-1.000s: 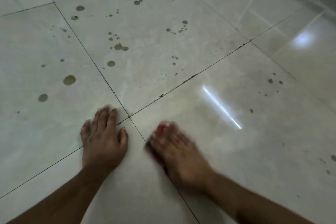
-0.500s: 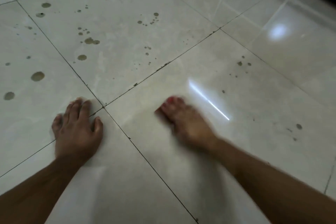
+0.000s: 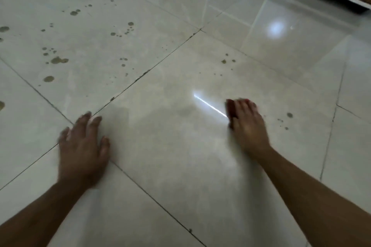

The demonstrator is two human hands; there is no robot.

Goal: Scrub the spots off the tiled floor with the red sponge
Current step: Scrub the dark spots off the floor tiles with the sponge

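Head view: red sponge (image 3: pixel 230 109) pressed flat under right hand (image 3: pixel 248 124), fingers extended. Left hand (image 3: pixel 83 146) splayed on glossy tile (image 3: pixel 170 156). Risk: brace slip; spots (image 3: pixel 289 115) beside sponge missed.

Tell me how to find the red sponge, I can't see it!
Look at the big shiny floor tile with the bright streak of light on it. At the streak's lower end lies the right hand, flat over the red sponge. Only a red edge peeks out by the fingers; nothing else here is red.
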